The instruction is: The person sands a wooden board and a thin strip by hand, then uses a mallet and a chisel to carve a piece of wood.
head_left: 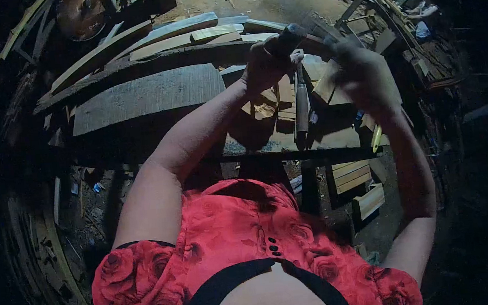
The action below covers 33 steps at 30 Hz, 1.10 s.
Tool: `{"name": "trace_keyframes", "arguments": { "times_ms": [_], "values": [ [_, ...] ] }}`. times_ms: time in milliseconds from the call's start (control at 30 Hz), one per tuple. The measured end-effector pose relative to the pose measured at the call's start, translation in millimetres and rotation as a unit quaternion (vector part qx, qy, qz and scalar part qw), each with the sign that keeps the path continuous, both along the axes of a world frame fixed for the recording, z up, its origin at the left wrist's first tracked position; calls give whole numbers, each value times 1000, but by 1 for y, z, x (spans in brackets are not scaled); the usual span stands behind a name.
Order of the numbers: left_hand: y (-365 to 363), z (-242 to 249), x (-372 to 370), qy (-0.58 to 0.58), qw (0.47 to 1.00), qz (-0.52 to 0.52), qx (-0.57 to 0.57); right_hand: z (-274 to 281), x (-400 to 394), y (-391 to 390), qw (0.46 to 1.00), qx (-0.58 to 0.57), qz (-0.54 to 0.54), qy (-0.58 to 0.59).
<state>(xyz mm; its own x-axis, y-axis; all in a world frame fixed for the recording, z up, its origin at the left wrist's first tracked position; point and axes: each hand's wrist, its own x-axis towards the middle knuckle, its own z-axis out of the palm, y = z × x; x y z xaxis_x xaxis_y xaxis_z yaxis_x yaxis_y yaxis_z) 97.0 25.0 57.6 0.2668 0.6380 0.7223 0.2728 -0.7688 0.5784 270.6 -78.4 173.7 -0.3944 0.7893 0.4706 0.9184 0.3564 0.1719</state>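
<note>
My left hand (263, 69) is closed around a dark, thick, cylindrical tool (292, 35), whose round end faces up. Its lower part is hidden behind my fingers. My right hand (365, 75) is raised to the right of it and smeared by motion. A blurred dark tool (326, 33) extends from this hand up and to the left, too smeared to name. Below and between my hands, a long slim tool (302, 104) with a rounded handle lies on the bench among small wood blocks (285, 93).
A wide plank (152, 96) and several cut boards (187, 29) lie on the left and far side. A yellow strip (377, 139) is at the bench's near right. Wood pieces (352, 177) lie below. Another person (422, 18) is at far right. A rusty disc (81, 17) stands upper left.
</note>
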Motion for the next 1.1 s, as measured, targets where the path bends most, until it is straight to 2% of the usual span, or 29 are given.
{"name": "trace_keyframes", "arguments": {
  "times_ms": [33,67,100,133,167,233,267,300,333,367,433,467,500,567,600,633,667,733,800,833,867,900,967,1000,1100],
  "values": [
    [-3,5,-2,-3,998,11,56,-7,-18,-8,955,-210,-41,203],
    [-5,9,-3,-6,993,19,113,-6,-13,-6,955,-208,-44,207],
    [-2,6,-3,-7,993,18,114,-2,-3,2,940,-218,-4,262],
    [2,-1,-6,-2,999,8,39,0,2,5,920,-230,38,316],
    [6,-9,-9,5,999,-4,-38,-6,1,2,919,-232,38,318],
    [14,-22,-19,-5,1000,-23,-16,-30,-3,-7,783,-259,-27,565],
    [8,-16,-23,-189,965,-126,-133,-70,0,1,769,-187,29,610],
    [4,-10,-28,-362,873,-221,-241,-88,-10,-5,710,-246,-13,660],
    [8,-4,-34,-241,939,-26,-242,-105,-23,-12,643,-302,-55,702],
    [12,-5,-39,-238,940,-26,-241,-133,-29,-10,605,-341,-43,718],
    [17,-13,-45,-344,888,-36,-303,-150,-60,-20,618,-365,-107,689],
    [12,-11,-45,-351,900,12,-258,-173,-66,-18,625,-379,-141,668],
    [13,-11,-45,-347,902,12,-256,-236,-65,-1,669,-263,-19,695],
    [19,-14,-47,-391,867,132,-279,-204,-86,-14,643,-252,-83,718],
    [23,-16,-46,-430,842,166,-282,-209,-86,-13,640,-253,-82,721],
    [26,-18,-48,-427,843,167,-281,-217,-84,-10,694,-212,-69,684],
    [31,-18,-51,-438,821,163,-328,-224,-81,-5,745,-166,-55,644],
    [32,-12,-49,-455,777,177,-397,-238,-78,1,729,-173,-51,660],
    [44,-20,-49,-463,774,192,-388,-238,-77,-1,715,-182,-48,673],
    [44,-16,-48,-472,768,208,-380,-225,-81,-6,693,-206,-84,685],
    [39,-16,-47,-471,784,197,-353,-216,-85,-9,670,-230,-119,696],
    [36,-19,-47,-470,785,196,-353,-218,-87,-9,670,-228,-119,696],
    [30,-31,-50,-469,808,-72,-349,-224,-92,-10,620,-245,-110,737],
    [22,-35,-45,-470,779,-187,-371,-221,-96,-13,621,-244,-109,737],
    [15,-36,-33,-449,779,-179,-399,-216,-102,-23,604,-195,-101,766]
  ]
}}
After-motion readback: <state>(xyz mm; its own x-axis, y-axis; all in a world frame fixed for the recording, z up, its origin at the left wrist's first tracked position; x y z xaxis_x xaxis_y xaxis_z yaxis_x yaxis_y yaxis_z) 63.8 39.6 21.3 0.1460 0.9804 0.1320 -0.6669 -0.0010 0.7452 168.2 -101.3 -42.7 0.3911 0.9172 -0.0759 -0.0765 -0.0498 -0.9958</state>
